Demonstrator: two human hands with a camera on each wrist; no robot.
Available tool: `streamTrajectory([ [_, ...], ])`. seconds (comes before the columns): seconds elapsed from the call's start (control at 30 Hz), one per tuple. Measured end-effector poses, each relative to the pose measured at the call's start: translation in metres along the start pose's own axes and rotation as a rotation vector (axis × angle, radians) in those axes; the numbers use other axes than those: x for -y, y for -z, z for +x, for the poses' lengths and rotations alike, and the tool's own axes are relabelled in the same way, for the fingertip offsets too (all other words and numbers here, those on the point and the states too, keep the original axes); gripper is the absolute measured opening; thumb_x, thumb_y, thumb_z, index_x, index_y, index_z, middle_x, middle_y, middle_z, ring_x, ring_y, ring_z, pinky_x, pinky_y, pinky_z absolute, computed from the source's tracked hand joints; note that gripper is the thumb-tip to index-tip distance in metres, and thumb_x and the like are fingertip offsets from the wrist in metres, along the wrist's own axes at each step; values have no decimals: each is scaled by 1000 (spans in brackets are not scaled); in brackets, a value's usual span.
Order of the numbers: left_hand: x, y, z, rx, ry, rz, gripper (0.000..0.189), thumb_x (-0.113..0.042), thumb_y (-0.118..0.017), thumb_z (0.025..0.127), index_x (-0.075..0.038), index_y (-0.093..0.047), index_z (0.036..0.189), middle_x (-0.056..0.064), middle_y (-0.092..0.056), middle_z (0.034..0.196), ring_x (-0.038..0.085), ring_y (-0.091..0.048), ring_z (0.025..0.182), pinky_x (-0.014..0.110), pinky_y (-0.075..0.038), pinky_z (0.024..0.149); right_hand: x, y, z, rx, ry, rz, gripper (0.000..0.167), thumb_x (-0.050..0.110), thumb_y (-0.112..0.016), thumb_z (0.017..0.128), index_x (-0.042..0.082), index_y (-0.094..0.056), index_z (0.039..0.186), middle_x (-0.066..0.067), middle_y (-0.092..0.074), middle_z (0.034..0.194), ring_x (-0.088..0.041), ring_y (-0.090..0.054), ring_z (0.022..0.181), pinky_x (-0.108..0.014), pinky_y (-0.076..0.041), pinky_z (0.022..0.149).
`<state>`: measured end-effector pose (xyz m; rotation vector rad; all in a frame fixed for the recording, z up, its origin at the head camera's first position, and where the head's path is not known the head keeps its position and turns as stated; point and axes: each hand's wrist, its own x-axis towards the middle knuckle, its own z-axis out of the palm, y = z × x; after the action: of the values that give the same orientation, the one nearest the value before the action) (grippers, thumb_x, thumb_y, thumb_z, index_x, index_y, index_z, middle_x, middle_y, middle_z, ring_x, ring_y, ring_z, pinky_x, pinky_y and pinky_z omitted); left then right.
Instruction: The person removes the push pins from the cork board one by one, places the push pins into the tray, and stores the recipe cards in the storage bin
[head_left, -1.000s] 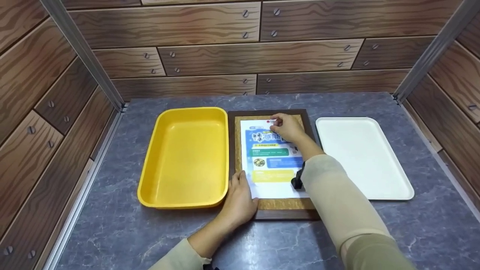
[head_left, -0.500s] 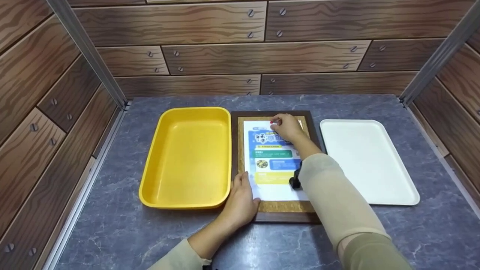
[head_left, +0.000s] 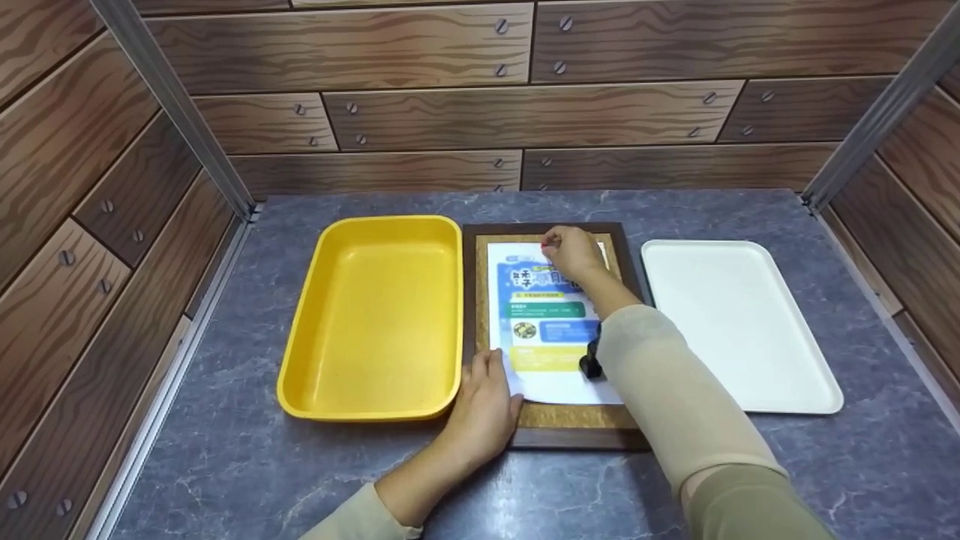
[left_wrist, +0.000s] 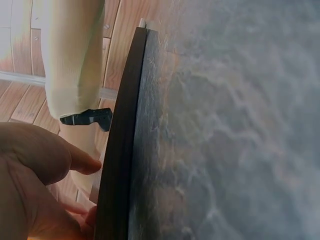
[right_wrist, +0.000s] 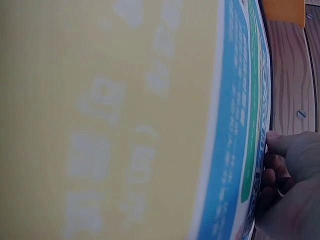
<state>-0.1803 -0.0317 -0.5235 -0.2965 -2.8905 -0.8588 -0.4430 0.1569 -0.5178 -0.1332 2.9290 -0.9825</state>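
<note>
A printed poster sheet (head_left: 559, 386) lies on a cork board (head_left: 577, 415) with a dark frame (head_left: 577, 439) on the table. At the sheet's top edge my right hand (head_left: 577, 251) pinches a small red pushpin (head_left: 544, 245), only partly visible between the fingertips. My left hand (head_left: 484, 409) rests on the lower left corner of the board, fingers along its left side and thumb near the sheet's bottom corner. In the left wrist view, the left thumb (left_wrist: 82, 162) is beside the dark frame edge. The right wrist view shows the right fingers (right_wrist: 275, 185) at the sheet's far end.
A deep yellow tray (head_left: 371, 414) stands just left of the board, close to my left hand. On the right lies a shallow white tray (head_left: 739, 322), partly behind my right sleeve (head_left: 675, 382). Wood-patterned walls (head_left: 450, 112) enclose the marbled table (head_left: 225, 420).
My right fingertips have closed in on the red pushpin, which showed just left of them earlier. The left fingers have slid slightly toward me. The head view has shifted a little.
</note>
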Motion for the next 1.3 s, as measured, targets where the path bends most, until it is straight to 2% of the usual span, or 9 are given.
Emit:
streamTrajectory([
  [0.13, 0, 1, 0, 0, -7, 24, 64, -14, -78, 96, 13, -51, 147, 31, -56, 144, 45, -59, 127, 50, -56, 111, 0, 0, 1, 18, -6, 19, 22, 22, -66, 108, 12, -75, 126, -14, -75, 130, -33, -69, 120, -52, -55, 108],
  [0.4, 0, 5, 1, 17, 11, -23, 63, -15, -76, 98, 16, -49, 146, 33, -54, 139, 45, -61, 127, 51, -56, 112, -3, 3, 1, 54, -19, 110, 23, 17, -65, 108, 8, -74, 128, -16, -75, 134, -34, -69, 124, -51, -54, 111],
  [0.6, 0, 6, 0, 14, 34, -39, 66, -16, -76, 99, 17, -46, 147, 33, -53, 135, 43, -70, 115, 47, -62, 104, -2, 3, 2, 62, -28, 129, 24, 16, -65, 108, 8, -74, 128, -17, -74, 134, -33, -69, 123, -50, -54, 112],
  [0.7, 0, 7, 2, 33, 45, -42, 65, -17, -76, 100, 17, -46, 147, 32, -53, 135, 41, -71, 111, 46, -63, 102, -1, 4, 3, 66, -32, 134, 23, 16, -65, 108, 7, -73, 128, -17, -74, 135, -33, -68, 124, -51, -54, 113],
  [0.87, 1, 7, 6, 84, 76, -110, 71, -18, -80, 97, 17, -46, 149, 35, -51, 144, 45, -70, 120, 47, -61, 108, -1, 4, 4, 58, -34, 131, 23, 16, -65, 108, 6, -73, 127, -17, -73, 136, -34, -67, 126, -51, -53, 114],
  [1.07, 3, 8, 11, 133, 107, -164, 60, -6, -70, 99, 14, -48, 150, 38, -44, 155, 46, -62, 135, 49, -55, 116, -2, 2, 5, 28, -45, 74, 21, 18, -66, 107, 9, -75, 124, -14, -75, 133, -32, -68, 124, -50, -54, 114],
  [1.17, 3, 9, 10, 137, 106, -174, 54, 1, -65, 97, 12, -50, 148, 38, -46, 153, 45, -64, 132, 49, -57, 112, -1, 1, 7, 11, -26, 2, 20, 20, -66, 107, 9, -76, 122, -15, -74, 133, -33, -68, 124, -51, -54, 112],
  [1.3, 3, 10, 10, 125, 106, -187, 53, 3, -66, 95, 11, -52, 146, 38, -50, 145, 45, -68, 122, 50, -60, 106, 1, 1, 9, 3, 47, -102, 21, 21, -65, 108, 6, -76, 117, -24, -61, 152, -40, -58, 143, -54, -50, 119],
])
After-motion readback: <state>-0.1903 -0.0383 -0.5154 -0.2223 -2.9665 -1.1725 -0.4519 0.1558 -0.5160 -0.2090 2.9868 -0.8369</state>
